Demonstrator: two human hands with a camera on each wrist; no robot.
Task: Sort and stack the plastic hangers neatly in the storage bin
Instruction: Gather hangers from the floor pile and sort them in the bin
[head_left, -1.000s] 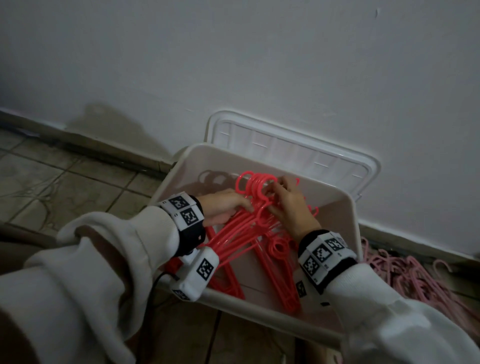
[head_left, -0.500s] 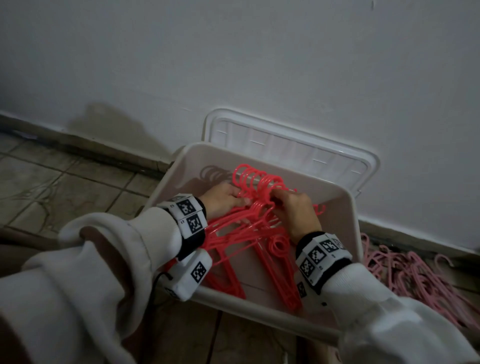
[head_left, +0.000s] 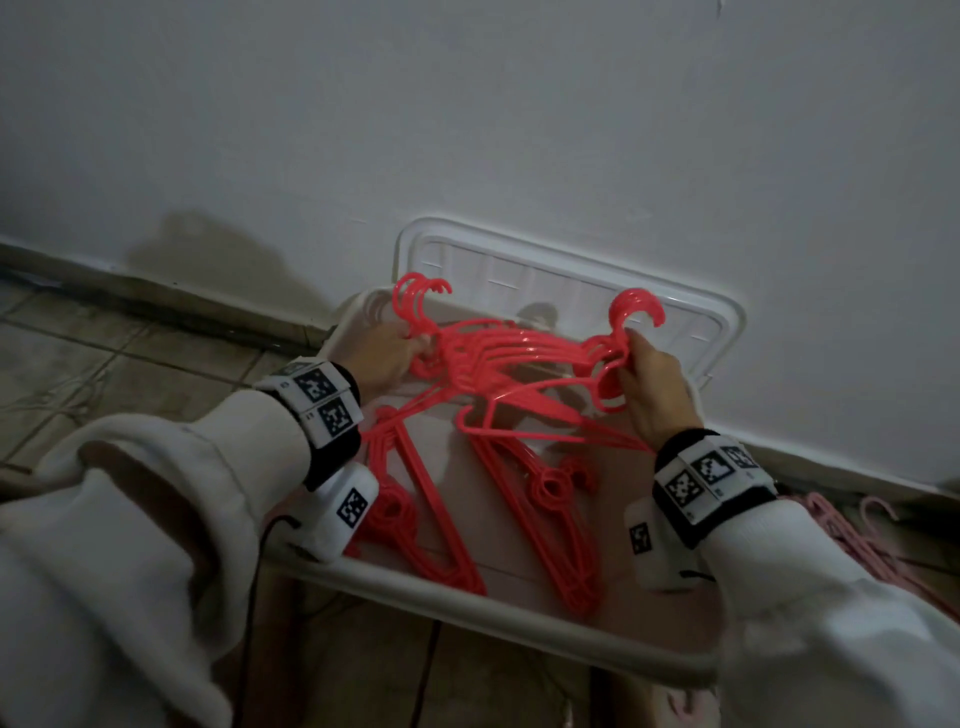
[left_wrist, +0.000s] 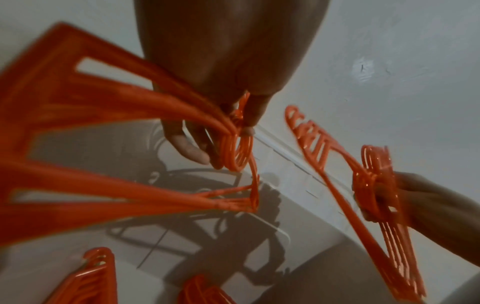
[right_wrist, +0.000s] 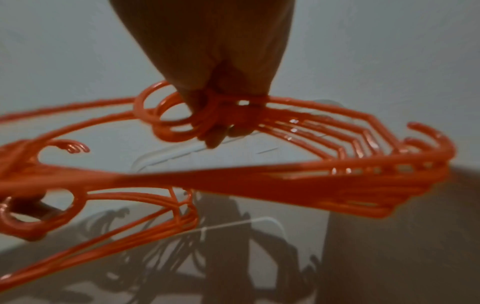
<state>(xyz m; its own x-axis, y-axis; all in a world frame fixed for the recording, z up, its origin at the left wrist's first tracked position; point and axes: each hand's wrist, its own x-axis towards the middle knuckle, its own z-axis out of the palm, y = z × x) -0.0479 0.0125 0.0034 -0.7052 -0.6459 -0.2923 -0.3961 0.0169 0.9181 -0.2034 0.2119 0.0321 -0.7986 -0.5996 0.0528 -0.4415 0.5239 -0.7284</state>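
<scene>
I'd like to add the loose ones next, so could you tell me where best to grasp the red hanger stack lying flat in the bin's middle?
Probably at the neck of the red hanger stack, where the ring loops bunch between the two arms. Come from above: it lies flat on the bin floor, and the long thin arms would likely splay if gripped.

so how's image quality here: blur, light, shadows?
Head view: dim, red hangers readable, corners dark. Left wrist view: motion blur on near hangers; hard shadows on bin floor. Right wrist view: foreground hangers smeared, right hand dark, glints on plastic.
</scene>
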